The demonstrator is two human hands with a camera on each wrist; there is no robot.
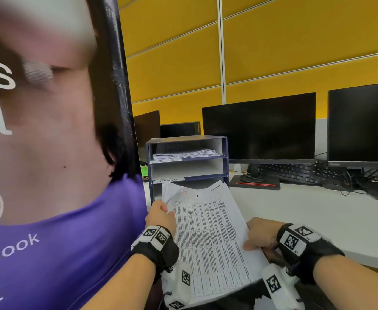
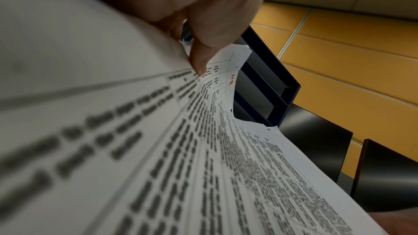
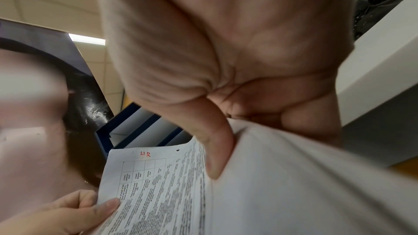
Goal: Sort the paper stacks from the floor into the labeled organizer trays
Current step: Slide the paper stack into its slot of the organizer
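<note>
Yellow-panelled office, white desk [image 1: 295,211]. Organizer [image 1: 225,153]: top tray filled, ADMIN tray bare. You pinched HR stack [image 1: 208,238] with left hand [image 1: 161,217] and right hand [image 1: 260,233], leading edge at bottom tray; insertion pending.

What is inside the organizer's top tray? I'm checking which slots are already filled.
The organizer holds a stack of printed sheets in its top tray. Its label is unreadable. The middle tray, marked ADMIN, looks empty; the held paper stack covers the bottom one.

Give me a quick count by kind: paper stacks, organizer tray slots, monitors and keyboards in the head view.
Paper stacks: 2, one held by both hands, one in the top tray
Organizer tray slots: 3
Monitors: 2
Keyboards: 1
Total: 8
</note>
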